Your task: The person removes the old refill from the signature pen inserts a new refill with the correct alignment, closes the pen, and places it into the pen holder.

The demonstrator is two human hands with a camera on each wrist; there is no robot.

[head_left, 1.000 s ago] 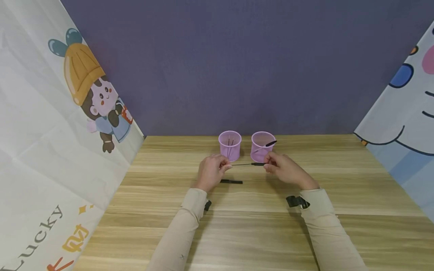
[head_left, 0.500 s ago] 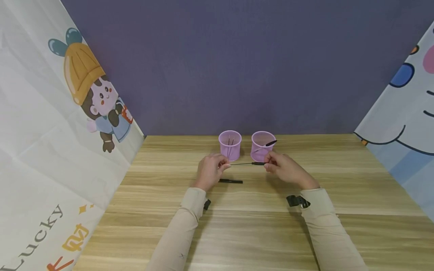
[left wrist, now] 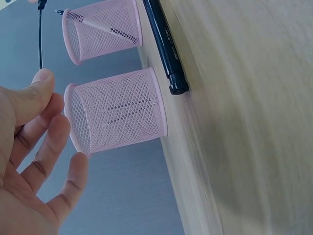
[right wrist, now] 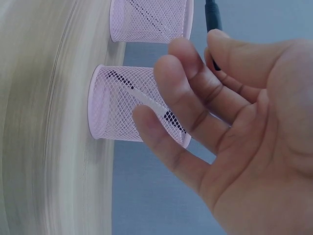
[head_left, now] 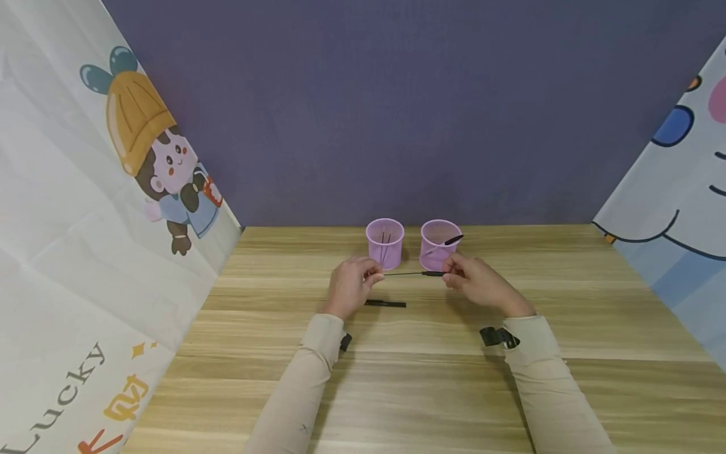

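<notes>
My left hand (head_left: 348, 287) pinches one end of a thin dark rod (head_left: 403, 273) that looks like a pen refill, between thumb and forefinger. The rod's other end meets a slim black pen piece (head_left: 433, 273), which my right hand (head_left: 482, 287) pinches. Both hands are raised above the table, and the rod lies level between them. Below it a black pen barrel (left wrist: 166, 49) lies on the wood, partly behind my left hand in the head view. In the right wrist view, the last fingers of my right hand are loosely bent and apart from the cup.
Two pink mesh cups stand side by side near the table's back edge. The left cup (head_left: 373, 253) holds thin dark sticks (head_left: 389, 238); the right cup (head_left: 425, 257) holds a black-and-white pen (head_left: 454, 240) leaning right. Behind rises a dark purple-grey wall (head_left: 363, 113).
My left hand has shifted very slightly left, still pinching the rod. The right hand and the black pen piece are nearly still.
</notes>
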